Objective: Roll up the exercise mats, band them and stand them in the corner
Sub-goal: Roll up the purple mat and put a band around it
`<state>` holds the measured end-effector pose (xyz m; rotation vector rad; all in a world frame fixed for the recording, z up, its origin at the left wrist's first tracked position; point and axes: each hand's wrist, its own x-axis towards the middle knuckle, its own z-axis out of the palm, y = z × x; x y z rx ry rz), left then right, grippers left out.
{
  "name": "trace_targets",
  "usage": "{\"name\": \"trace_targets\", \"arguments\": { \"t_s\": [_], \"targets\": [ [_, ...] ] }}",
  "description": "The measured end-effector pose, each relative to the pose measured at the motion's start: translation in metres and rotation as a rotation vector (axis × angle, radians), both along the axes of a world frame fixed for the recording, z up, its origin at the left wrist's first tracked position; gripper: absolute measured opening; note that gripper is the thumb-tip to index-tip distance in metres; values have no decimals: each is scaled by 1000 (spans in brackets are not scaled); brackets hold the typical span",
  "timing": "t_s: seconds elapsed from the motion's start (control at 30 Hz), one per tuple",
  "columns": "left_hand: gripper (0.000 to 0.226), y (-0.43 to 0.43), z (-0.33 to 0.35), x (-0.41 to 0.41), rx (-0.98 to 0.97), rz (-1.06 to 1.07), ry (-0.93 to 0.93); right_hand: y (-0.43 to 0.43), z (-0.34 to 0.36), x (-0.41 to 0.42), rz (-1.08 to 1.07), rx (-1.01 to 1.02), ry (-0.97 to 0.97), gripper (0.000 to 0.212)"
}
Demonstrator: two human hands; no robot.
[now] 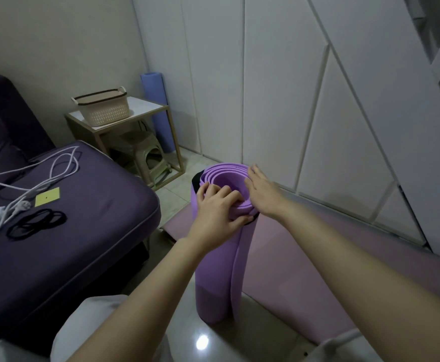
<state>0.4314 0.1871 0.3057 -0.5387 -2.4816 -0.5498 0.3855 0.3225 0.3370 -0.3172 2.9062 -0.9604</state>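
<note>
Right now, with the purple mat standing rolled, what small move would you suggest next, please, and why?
Probably ease the black band down the purple mat: it sits at the very rim, where the left hand grips loose coils and the right hand steadies.

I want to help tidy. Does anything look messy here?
The purple mat stands upright but its roll is loose: the layers gape at the top, under the left hand and right hand, and the outer flap bulges away down the side. The pink mat lies flat on the floor.
</note>
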Motion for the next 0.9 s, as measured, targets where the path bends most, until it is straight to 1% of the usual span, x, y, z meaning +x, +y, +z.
{"name": "trace_targets", "arguments": {
  "t_s": [0.1, 0.13, 0.2, 0.23, 0.27, 0.3, 0.33, 0.37, 0.43, 0.5, 0.57, 0.63, 0.67, 0.7, 0.73, 0.77, 0.83, 0.87, 0.9],
  "targets": [
    [37, 0, 4, 5, 83, -60, -75, 4, -5, -2, 5, 10, -22, 55],
    [32, 0, 6, 7, 142, -99, -119, 6, -5, -2, 16, 34, -37, 56],
    [20, 2, 13, 11, 329, -153, -156, 12, -3, 0, 18, 85, -58, 56],
    [16, 2, 16, 13, 440, -127, -134, 13, -2, 0, 14, 91, -62, 56],
    [14, 0, 19, 14, 542, -39, -92, 15, -1, 2, 8, 88, -58, 57],
    [17, -3, 21, 15, 624, 91, -64, 15, 0, 3, 4, 80, -55, 58],
    [20, -7, 24, 15, 696, 220, -84, 15, 0, 5, 1, 69, -52, 60],
    [24, -12, 25, 13, 768, 308, -162, 14, 0, 5, -3, 58, -49, 62],
    [29, -22, 22, 8, 867, 337, -348, 13, 1, 7, -12, 53, -38, 65],
    [27, -30, 20, 4, 867, 323, -412, 13, 4, 8, -35, 64, -9, 64],
    [23, -32, 22, 2, 791, 324, -416, 12, 6, 10, -57, 64, 38, 60],
    [31, -32, 26, -1, 642, 327, -420, 9, 4, 12, -31, 48, 95, 51],
    [34, -33, 27, -3, 582, 328, -422, 7, 2, 13, -20, 42, 101, 43],
    [34, -34, 27, -7, 557, 336, -426, 5, 1, 15, -22, 39, 89, 37],
    [33, -36, 26, -10, 573, 345, -436, 4, 0, 17, -27, 38, 56, 38],
    [32, -38, 25, -12, 619, 355, -457, 2, 0, 20, -32, 38, 3, 48],
    [28, -40, 23, -16, 709, 381, -498, -3, 6, 25, -28, 97, -98, 76],
    [24, -40, 24, -16, 726, 395, -514, -7, 11, 27, -16, 181, -125, 86],
    [23, -41, 24, -16, 719, 405, -523, -11, 16, 30, -1, 286, -134, 91]
  ]
}}
